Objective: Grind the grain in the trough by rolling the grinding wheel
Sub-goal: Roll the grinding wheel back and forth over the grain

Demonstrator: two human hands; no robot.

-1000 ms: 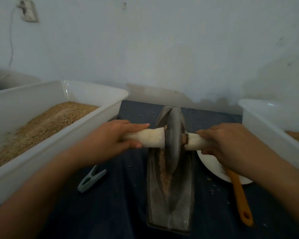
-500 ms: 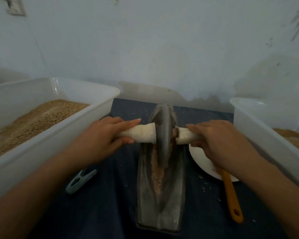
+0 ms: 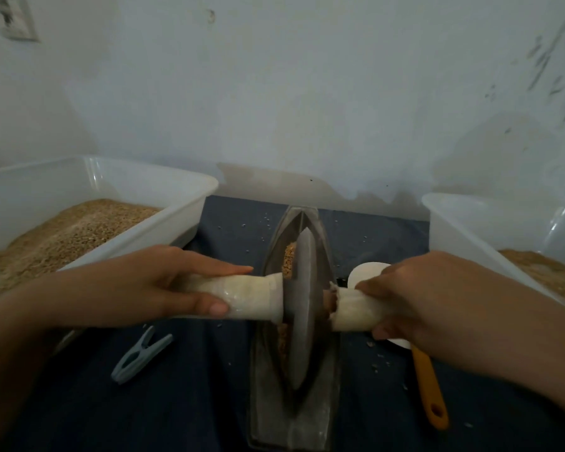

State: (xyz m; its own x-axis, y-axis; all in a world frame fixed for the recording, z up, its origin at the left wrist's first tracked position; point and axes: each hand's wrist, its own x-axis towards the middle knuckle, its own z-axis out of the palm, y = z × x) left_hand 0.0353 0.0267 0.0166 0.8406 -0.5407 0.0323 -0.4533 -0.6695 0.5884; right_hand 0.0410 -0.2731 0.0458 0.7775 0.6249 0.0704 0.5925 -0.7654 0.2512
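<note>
Between the two hands, a dark grey metal grinding wheel [image 3: 302,298] stands on edge in a long, boat-shaped grey metal trough [image 3: 294,415], with tan grain [image 3: 288,257] lying in the groove beside the disc. The left hand [image 3: 150,285] grips the pale, cloth-wrapped left handle [image 3: 252,298], thumb underneath and fingers laid along the top. The right hand [image 3: 415,291] curls round the pale right handle [image 3: 353,313] just beside the wheel. Beyond the left hand sits a white plastic tub [image 3: 190,194] heaped with tan grain; below that hand a grey-green clothes peg [image 3: 139,353] lies on the dark blue cloth [image 3: 193,402]. Under the right hand lies a white round scoop [image 3: 367,270] with an orange handle [image 3: 429,389], and further right a second white tub [image 3: 463,230].
</note>
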